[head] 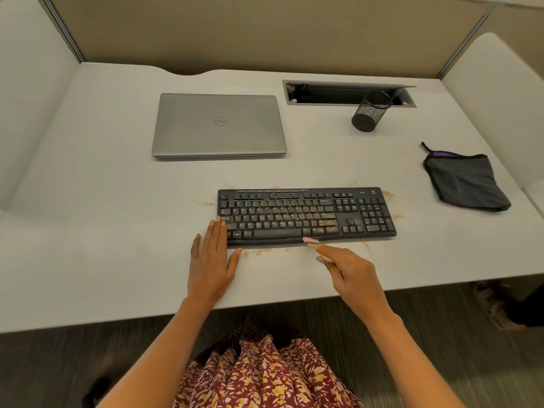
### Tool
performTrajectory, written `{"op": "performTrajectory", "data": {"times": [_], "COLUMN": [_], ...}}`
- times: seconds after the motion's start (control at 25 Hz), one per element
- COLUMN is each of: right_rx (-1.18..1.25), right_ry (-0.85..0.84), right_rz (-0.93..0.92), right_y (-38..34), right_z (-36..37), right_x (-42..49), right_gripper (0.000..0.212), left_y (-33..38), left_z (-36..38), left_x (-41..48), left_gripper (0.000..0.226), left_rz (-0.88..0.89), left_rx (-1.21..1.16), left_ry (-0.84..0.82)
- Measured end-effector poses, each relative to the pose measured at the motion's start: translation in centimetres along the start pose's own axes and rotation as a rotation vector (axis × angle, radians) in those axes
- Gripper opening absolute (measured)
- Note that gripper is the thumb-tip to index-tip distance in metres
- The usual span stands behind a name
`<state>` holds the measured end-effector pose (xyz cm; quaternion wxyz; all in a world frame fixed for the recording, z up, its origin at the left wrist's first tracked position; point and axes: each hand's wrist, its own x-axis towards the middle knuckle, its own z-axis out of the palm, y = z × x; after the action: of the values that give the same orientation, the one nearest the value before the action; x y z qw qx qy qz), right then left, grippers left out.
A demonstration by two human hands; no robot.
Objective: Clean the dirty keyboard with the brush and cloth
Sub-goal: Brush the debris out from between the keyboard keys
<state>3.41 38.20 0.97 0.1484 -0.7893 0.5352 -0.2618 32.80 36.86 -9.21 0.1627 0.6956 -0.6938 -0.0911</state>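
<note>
A black full-size plastic keyboard [306, 216] lies on the white desk [117, 201] with its long axis running left to right, roughly parallel to the near desk edge. Its space bar faces the person and its number pad is at the right end. A small pale logo sits at its far right corner (too small to read). Tan crumbs [259, 251] speckle the keys to the right of the space bar and lie scattered on the desk around the keyboard.

The left hand [210, 257] lies flat on the desk, fingers straight, with its fingertips touching the keyboard's near left corner. The right hand [350, 275] is curled around the pale handle of a small brush [313, 242]. The brush points away from the person and to the left, and its pinkish bristle end meets the keyboard's near edge just right of the space bar.

A folded dark grey cloth with black edging and a purple strip [465, 179] lies well apart on the right. Beyond the keyboard lies a closed silver laptop [219, 125], its round "DELL" badge upside down from here. A black mesh pen cup [371, 111] stands beside a recessed cable hatch [323, 94].
</note>
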Motion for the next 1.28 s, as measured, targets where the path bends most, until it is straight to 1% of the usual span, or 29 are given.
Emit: {"op": "performTrajectory", "data": {"times": [0.16,0.28,0.44,0.72,0.8,0.96,1.12,1.28], "right_rx": [0.01,0.006,-0.026,0.022,0.02,-0.01,-0.012,-0.009], "right_ry": [0.074,0.119,0.066,0.026,0.056,0.169,0.14,0.126], "right_rz": [0.023,0.071,0.081,0.075,0.079,0.117,0.136,0.119], "right_y": [0.9,2.1,2.3,1.4,1.9,3.1,3.2,2.5], "right_z": [-0.9,-1.1,-0.5,-1.3,-2.1,-3.0,-2.2,-1.3], "right_x": [1.4,3.6,4.3,-0.2,0.0,2.9,4.1,1.8], "right_gripper": [0.035,0.031,0.029,0.032,0.033,0.03,0.029,0.031], "left_y": [-0.1,-0.2,-0.3,-0.4,-0.4,-0.3,-0.4,-0.3], "left_z": [0.1,0.1,0.2,0.2,0.2,0.2,0.2,0.2], "left_x": [0.0,0.0,0.0,0.0,0.0,0.0,-0.1,-0.1], "left_gripper": [0.072,0.072,0.072,0.071,0.071,0.071,0.071,0.072], "left_rz": [0.001,0.005,0.004,0.005,0.005,0.006,0.008,0.0], "left_rx": [-0.008,-0.012,-0.031,-0.033,-0.035,-0.028,-0.017,-0.006], "left_ry": [-0.004,-0.002,-0.005,-0.003,-0.005,-0.001,0.002,0.007]}}
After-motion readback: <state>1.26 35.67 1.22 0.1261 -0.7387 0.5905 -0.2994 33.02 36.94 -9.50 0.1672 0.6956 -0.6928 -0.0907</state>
